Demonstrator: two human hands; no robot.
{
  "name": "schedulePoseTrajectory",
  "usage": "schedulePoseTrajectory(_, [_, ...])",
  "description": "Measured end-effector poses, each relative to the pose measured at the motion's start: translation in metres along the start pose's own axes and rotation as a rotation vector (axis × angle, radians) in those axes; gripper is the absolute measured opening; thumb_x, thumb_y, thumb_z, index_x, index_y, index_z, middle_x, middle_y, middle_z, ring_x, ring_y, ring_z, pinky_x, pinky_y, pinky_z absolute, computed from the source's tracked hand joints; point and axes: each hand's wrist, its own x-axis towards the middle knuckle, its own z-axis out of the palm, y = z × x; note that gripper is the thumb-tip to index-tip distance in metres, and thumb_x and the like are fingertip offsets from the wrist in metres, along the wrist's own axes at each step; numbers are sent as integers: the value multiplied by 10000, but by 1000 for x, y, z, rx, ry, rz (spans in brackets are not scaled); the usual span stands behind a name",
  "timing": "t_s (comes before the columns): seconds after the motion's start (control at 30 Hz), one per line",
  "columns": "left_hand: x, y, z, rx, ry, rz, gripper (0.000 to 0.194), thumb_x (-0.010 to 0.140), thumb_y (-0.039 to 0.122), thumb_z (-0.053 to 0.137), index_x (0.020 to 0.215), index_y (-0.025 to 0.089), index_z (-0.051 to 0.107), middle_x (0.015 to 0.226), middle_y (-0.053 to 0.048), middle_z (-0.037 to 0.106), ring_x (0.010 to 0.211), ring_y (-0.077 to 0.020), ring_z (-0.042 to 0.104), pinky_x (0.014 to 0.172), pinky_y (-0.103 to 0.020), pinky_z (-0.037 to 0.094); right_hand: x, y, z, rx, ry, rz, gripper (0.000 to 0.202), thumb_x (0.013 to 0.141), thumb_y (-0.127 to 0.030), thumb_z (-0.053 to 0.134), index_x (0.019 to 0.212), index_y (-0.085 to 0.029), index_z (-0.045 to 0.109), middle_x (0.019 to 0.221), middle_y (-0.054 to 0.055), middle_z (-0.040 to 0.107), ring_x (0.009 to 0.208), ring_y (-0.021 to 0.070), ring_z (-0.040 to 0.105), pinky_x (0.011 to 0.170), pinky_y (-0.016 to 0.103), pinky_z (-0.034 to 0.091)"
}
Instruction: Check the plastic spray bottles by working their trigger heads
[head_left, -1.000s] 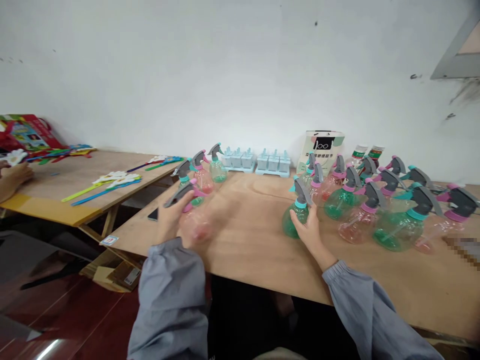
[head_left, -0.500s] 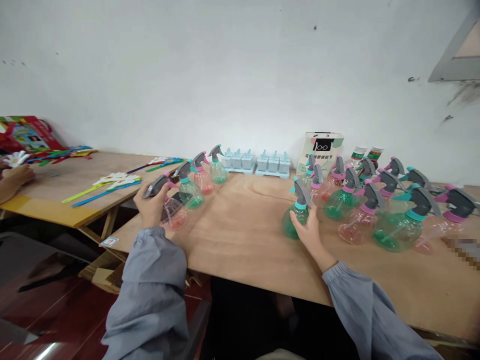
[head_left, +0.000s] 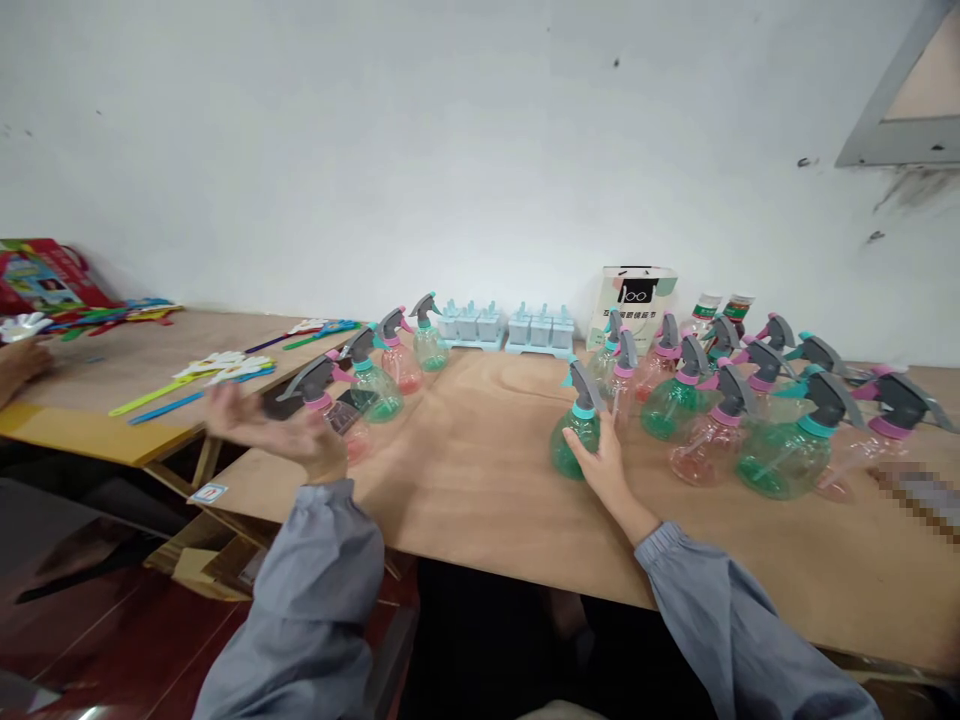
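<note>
My right hand is wrapped round the lower body of a green spray bottle with a grey trigger head and turquoise collar, upright on the table. My left hand, slightly blurred, has its fingers stretched out and holds nothing. Just behind it stands a pink spray bottle with a grey head, its body partly hidden by the hand. Beyond that one, a green spray bottle, another pink one and another green one form a row. A dark phone-like object lies beside them.
Several more spray bottles crowd the table's right side. Light-blue ice-pop moulds, a paper bag and white-capped bottles line the wall. On the left table lie hand-shaped clappers; another person's hand is at its far left.
My left hand has let go of the pink spray bottle's head and opened, moving down in front of it. My right hand keeps its hold on the green bottle. The view has shifted slightly.
</note>
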Motion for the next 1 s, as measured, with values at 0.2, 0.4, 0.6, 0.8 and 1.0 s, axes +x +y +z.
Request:
schedulePoseTrajectory(0.2, [-28,19,128,-185,-269,-42,1096,612,575,861,1507,246,321,1530,-182,426,1502,-377,311,1207,-535,295,-15,0,11,9,-189,-87,688,921,-521,585,1498,-218,362,1400,152,540,1330,303,513,1133,529,419])
schedulePoseTrajectory(0.4, [-21,25,195,-341,-350,-118,874,624,475,872,1355,194,484,1412,-174,531,1412,-348,434,1142,-467,399,-26,4,16,-73,-363,-162,728,947,-559,505,1535,-190,286,1412,201,453,1374,344,447,1122,561,426])
schedulePoseTrajectory(0.6, [-7,9,183,-495,-215,-229,501,687,306,810,1144,199,636,1272,-126,662,1235,-294,609,1061,-430,469,3,7,-6,-132,6,-281,666,947,-492,516,1510,-249,256,1457,157,380,1411,311,388,1172,577,340])
schedulePoseTrajectory(0.8, [6,-7,157,-865,-406,-397,336,644,235,740,970,156,712,1009,-104,767,1209,-311,651,1137,-457,416,49,50,-16,-263,383,-53,815,858,-490,601,1480,-169,183,1468,215,322,1417,328,343,1174,595,290])
schedulePoseTrajectory(1.0, [5,-12,153,-1107,-420,-535,339,566,189,620,897,159,688,925,-80,771,1111,-307,702,1094,-488,467,49,74,-3,-273,295,112,795,792,-448,603,1427,-114,261,1432,254,416,1373,370,410,1128,596,335])
